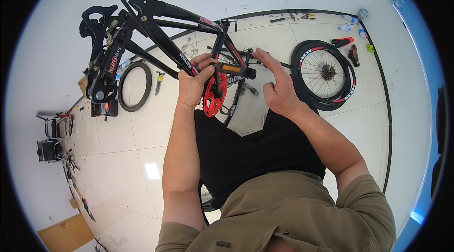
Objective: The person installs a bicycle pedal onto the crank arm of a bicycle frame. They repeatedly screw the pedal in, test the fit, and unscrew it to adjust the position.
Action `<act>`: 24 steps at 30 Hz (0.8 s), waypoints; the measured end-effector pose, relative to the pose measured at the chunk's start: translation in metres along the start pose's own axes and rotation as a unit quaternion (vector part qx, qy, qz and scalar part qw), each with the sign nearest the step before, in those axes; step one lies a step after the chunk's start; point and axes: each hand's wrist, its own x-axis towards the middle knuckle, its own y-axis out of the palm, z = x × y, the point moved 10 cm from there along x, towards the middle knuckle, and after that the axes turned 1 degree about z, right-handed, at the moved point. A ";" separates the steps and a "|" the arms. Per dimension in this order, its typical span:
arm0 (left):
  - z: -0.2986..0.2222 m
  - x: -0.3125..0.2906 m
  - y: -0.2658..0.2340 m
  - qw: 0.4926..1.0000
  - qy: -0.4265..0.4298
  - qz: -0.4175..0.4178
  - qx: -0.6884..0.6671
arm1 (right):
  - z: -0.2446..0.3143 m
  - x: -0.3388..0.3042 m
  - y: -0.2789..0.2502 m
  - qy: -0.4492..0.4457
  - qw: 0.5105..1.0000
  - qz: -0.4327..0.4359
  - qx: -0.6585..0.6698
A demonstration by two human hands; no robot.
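Note:
A black bicycle frame (166, 41) slants in from the upper left, with a red chainring (213, 105) low on it. My left hand (191, 84) is closed on the inner end of a black pedal (249, 72) that has an orange reflector on its side. The left thumb lies over the pedal's end, beside the crank. My right hand (282, 89) is raised just right of the pedal's outer end, apart from it. Its fingers are stretched out and nothing shows in them. The left fingertips are partly hidden behind the pedal and frame.
A bicycle wheel with a cassette (327, 72) lies on the floor at right, beside red-and-black parts (343, 42). At left are a loose tyre (148, 86) and a dark box (99, 109). Tools (283, 18) and plastic bottles (345, 28) lie along the far wall.

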 end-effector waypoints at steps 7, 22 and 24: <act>0.002 0.000 0.000 1.000 -0.011 0.010 0.004 | -0.060 -0.029 0.036 0.343 0.883 0.067 0.313; 0.002 0.001 -0.001 1.000 0.006 0.005 -0.011 | -0.033 -0.010 -0.001 0.155 0.981 -0.048 0.103; 0.000 0.000 0.001 1.000 0.007 0.009 -0.016 | -0.020 -0.007 -0.002 0.107 0.991 -0.037 0.076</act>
